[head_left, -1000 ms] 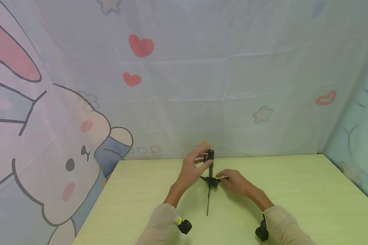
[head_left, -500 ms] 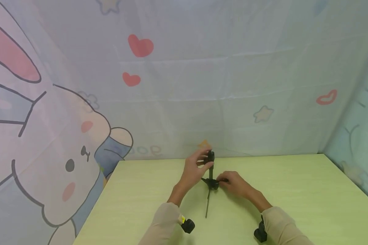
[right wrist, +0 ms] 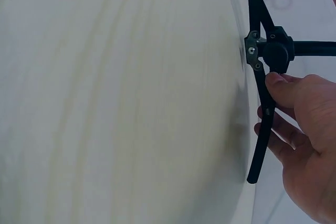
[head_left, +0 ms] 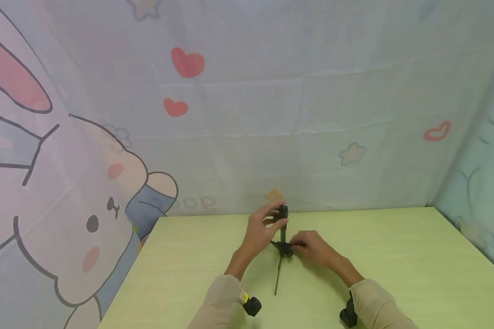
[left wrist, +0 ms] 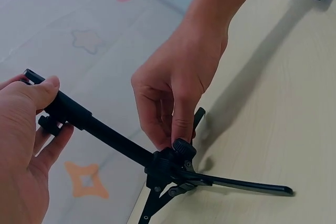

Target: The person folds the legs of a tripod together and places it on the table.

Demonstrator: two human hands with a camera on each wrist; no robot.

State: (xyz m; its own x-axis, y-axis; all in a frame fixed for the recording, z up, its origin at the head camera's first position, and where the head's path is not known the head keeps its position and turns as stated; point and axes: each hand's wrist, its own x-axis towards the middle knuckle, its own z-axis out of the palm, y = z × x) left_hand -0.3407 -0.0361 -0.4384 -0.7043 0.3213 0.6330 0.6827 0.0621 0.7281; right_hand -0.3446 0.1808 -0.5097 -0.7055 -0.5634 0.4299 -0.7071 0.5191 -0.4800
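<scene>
A small black tripod [head_left: 283, 235] stands on the table with its legs spread. My left hand [head_left: 259, 232] holds the upper end of its column, thumb on the near side; in the left wrist view, a small clamp knob [left wrist: 50, 125] sits by those fingers. Lower down, my right hand [head_left: 316, 249] pinches one tripod leg [right wrist: 256, 156] close to the hub, thumb and fingers on opposite sides. A round knob [right wrist: 276, 55] on the hub lies just beyond the right thumb. Another leg [head_left: 277, 278] points toward me along the tabletop.
The pale yellow-green table [head_left: 395, 256] ends at a hanging cloth [head_left: 247, 151] printed with hearts, stars and a rabbit. Black wrist cameras [head_left: 252, 306] are strapped at both sleeves.
My right fingers have drawn together on the leg, near the hub. The leg pointing toward me has swung slightly left. My left hand has shifted a little right with the column.
</scene>
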